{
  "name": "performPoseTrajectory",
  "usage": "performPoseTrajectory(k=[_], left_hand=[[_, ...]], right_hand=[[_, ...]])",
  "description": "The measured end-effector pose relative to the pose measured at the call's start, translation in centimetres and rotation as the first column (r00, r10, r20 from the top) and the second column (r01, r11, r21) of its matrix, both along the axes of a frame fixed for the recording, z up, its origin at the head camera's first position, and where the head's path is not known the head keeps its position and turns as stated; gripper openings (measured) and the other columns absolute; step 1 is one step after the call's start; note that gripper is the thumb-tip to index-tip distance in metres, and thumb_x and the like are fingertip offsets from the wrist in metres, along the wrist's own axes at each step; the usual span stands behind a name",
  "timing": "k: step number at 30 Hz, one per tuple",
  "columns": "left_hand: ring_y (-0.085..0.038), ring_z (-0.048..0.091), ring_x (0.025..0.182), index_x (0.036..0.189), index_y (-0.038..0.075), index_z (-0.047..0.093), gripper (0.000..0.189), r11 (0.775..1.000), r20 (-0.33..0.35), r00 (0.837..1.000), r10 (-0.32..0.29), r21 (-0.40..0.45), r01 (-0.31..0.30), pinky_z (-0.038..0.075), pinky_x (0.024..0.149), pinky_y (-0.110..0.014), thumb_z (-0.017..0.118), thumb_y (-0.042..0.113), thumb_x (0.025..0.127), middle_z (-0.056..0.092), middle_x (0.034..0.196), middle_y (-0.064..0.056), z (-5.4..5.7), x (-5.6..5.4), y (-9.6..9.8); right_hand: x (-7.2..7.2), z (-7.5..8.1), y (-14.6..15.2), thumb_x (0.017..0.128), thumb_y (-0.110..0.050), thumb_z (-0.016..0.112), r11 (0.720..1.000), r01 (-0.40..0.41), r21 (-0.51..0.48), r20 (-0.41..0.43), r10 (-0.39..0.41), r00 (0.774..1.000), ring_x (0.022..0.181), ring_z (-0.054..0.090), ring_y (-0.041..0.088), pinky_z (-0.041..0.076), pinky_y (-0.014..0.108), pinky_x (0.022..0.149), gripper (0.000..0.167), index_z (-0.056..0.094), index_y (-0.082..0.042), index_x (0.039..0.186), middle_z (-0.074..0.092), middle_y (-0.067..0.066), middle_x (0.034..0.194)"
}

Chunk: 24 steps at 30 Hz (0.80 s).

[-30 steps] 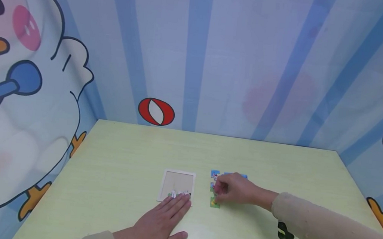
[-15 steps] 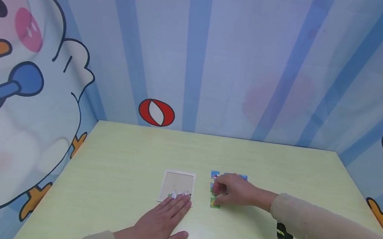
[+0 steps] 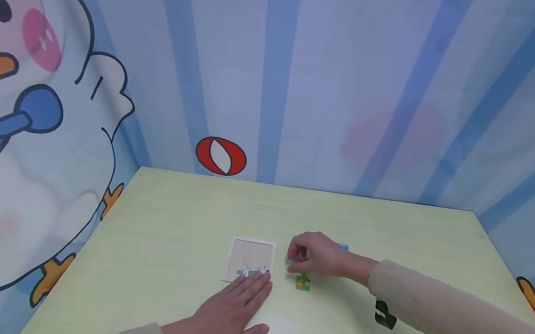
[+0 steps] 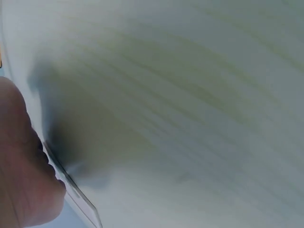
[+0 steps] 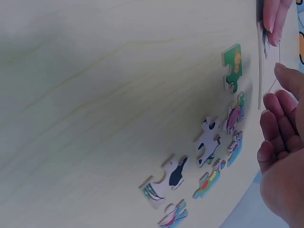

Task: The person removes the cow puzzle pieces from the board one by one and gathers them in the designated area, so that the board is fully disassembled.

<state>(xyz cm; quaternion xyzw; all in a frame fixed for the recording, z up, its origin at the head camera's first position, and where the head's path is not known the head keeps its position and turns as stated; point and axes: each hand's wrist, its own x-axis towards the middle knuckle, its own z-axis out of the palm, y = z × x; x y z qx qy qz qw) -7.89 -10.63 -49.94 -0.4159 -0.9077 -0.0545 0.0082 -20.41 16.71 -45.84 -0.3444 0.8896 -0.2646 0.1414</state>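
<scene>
My left hand lies flat with straight fingers over the near edge of a white-framed puzzle tray, covering part of it. Just above those fingertips, white-and-green printed puzzle pieces show in the tray. To the tray's right, my right hand hovers over loose jigsaw pieces, fingers loosely curled and thumb apart, with nothing visible between them. Under it in the right wrist view lie a green piece, a pink-printed piece and a black-and-white piece.
Farther along, a dog-printed piece, a multicoloured piece and a blue piece lie on the pale wood-grain table. A striped blue cartoon backdrop stands behind the table's far edge.
My right hand has shifted slightly left and away from me, uncovering more of the green piece. The left hand stays on the tray.
</scene>
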Motion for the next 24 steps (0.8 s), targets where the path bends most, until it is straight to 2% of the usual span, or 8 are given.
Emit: performPoseTrajectory(k=[6,8,11,17,24], left_hand=[[-0.031,0.027,0.162,0.165,-0.001,0.034,0.077,0.997,0.136,0.989,0.053,0.052,-0.060,0.032,0.127,-0.049,0.030,0.056,0.114,0.029,0.175,-0.016,0.2,0.4,1.4],[-0.031,0.027,0.162,0.165,-0.001,0.034,0.078,0.994,0.155,0.984,0.083,0.054,-0.093,0.032,0.128,-0.049,0.029,0.058,0.114,0.028,0.175,-0.016,0.0,0.5,1.9],[-0.032,0.026,0.162,0.165,-0.002,0.034,0.080,0.990,0.152,0.980,0.128,0.044,-0.136,0.030,0.129,-0.047,0.029,0.059,0.113,0.027,0.175,-0.017,-0.3,0.7,2.7],[-0.032,0.027,0.162,0.165,-0.003,0.034,0.082,0.980,0.185,0.965,0.188,0.032,-0.198,0.031,0.128,-0.048,0.033,0.060,0.112,0.028,0.174,-0.019,0.1,1.3,3.8],[-0.033,0.031,0.160,0.162,-0.005,0.038,0.084,0.974,0.128,0.967,0.221,0.027,-0.226,0.034,0.127,-0.047,0.034,0.062,0.111,0.033,0.172,-0.020,-0.4,1.7,4.2]], right_hand=[[-0.7,0.4,-0.9,0.093,-0.025,0.085,1.000,-0.015,-0.008,0.001,0.015,1.000,0.083,0.060,0.009,0.054,0.027,0.077,0.015,0.074,-0.017,0.097,0.066,-0.015,0.089],[-0.9,0.6,-1.3,0.094,-0.027,0.085,1.000,-0.019,-0.004,0.006,0.019,1.000,0.084,0.060,0.009,0.055,0.028,0.078,0.015,0.074,-0.018,0.098,0.066,-0.015,0.090],[-1.1,0.7,-1.8,0.095,-0.028,0.084,1.000,-0.026,0.004,0.011,0.026,1.000,0.085,0.060,0.009,0.055,0.029,0.079,0.014,0.074,-0.019,0.099,0.067,-0.015,0.091],[-1.5,1.1,-2.8,0.096,-0.028,0.083,0.999,-0.041,0.023,0.019,0.041,0.999,0.086,0.060,0.008,0.054,0.029,0.081,0.013,0.075,-0.018,0.101,0.068,-0.015,0.093],[-1.9,0.9,-4.1,0.097,-0.026,0.082,0.996,-0.077,0.037,0.041,0.076,0.996,0.098,0.064,0.015,0.056,0.034,0.092,0.020,0.076,-0.014,0.112,0.072,-0.007,0.105]])
